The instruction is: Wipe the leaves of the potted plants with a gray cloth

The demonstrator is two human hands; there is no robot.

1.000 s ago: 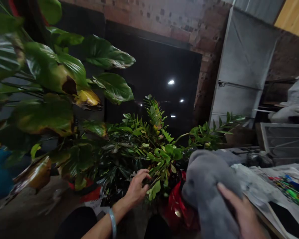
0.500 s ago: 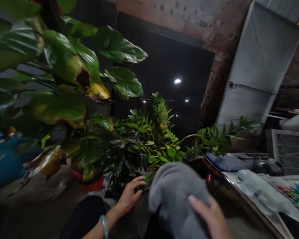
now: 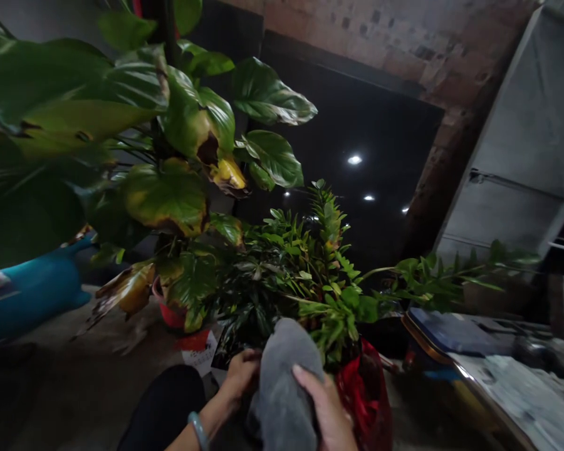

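My right hand is closed on a grey cloth, which it holds against the lower stems of a small leafy plant. That plant stands in a pot with red shiny wrapping. My left hand, with a pale bangle on the wrist, grips the plant's lower leaves just left of the cloth; its fingertips are partly hidden behind the cloth.
A tall plant with big green and yellowed leaves in a red pot stands to the left. A blue object lies at far left. A table edge with newspaper is on the right, a grey metal door behind.
My right hand carried the grey cloth leftward from beside the table to the base of the small plant. My left hand stayed at the lower leaves. The view shifted left.
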